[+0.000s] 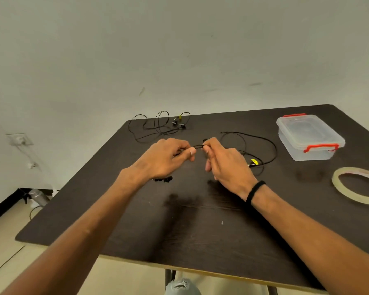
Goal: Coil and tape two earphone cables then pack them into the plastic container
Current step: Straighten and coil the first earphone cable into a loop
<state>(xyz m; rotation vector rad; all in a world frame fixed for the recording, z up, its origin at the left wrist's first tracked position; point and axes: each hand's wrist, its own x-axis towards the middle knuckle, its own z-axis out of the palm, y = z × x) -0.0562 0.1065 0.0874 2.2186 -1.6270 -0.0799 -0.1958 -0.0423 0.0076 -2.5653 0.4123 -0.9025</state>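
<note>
Both the left hand (168, 158) and right hand (226, 165) pinch the thin black earphone cable (271, 145) with curled fingers mid-way across the dark wooden worktop (200, 231), well apart from its edges.

Container (310, 137) behind tape roll (357, 186), table's (200, 231) right.

No readable text anywhere (yellow tags (254, 161) on the earphone cables too small to read)

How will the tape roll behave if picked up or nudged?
The tape roll is a thin, wide ring lying flat on the table, so it probably feels light and slides rather than rolls. Stood on edge, it would likely roll or topple.
</note>
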